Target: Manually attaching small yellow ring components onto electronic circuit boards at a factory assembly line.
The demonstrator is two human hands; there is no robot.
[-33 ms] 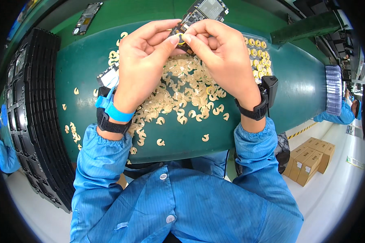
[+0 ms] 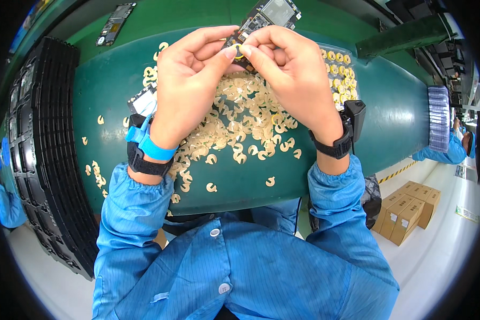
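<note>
A green work mat (image 2: 389, 114) covers the bench. Above it, the left hand (image 2: 189, 88) and right hand (image 2: 293, 80) pinch closed on a small yellow ring-shaped piece (image 2: 239, 52) against a dark rectangular circuit board (image 2: 264, 18). Beneath lies a heap of cream crescent-shaped cutouts (image 2: 240, 128); stacked black plastic trays (image 2: 42, 149) sit at the left.

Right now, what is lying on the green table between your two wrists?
In the head view, a heap of small pale C-shaped pieces covers the green table between the left hand and the right hand.
</note>
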